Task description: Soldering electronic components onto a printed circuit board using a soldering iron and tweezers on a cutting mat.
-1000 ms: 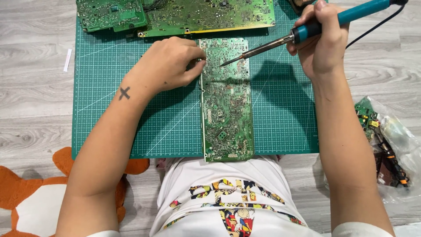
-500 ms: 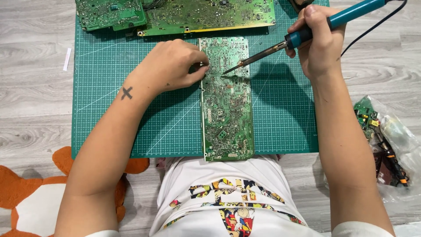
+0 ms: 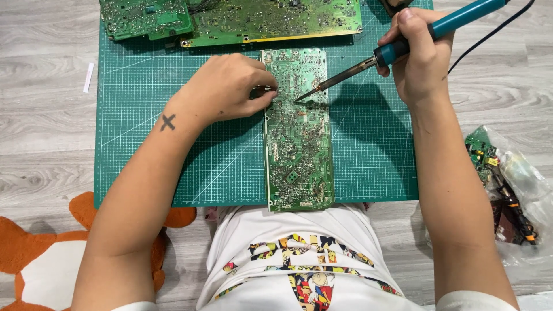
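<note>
Fingers [image 3: 262, 92] pinch 1 narrow circuit board [image 3: 299, 144]; right hand [image 3: 417, 57] clamps 1 soldering iron [image 3: 403, 46]; 2 more boards [image 3: 230, 20] above.

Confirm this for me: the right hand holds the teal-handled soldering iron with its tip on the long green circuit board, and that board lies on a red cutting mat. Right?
Not quite. The mat is green, not red, as the head view shows. The rest stands: the right hand holds the teal-handled soldering iron with its tip on the long green circuit board.

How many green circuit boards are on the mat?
3. One long board lies in the middle under the hands. Two more sit at the top edge: a small one left, a wide one beside it. Others may be cut off.
</note>
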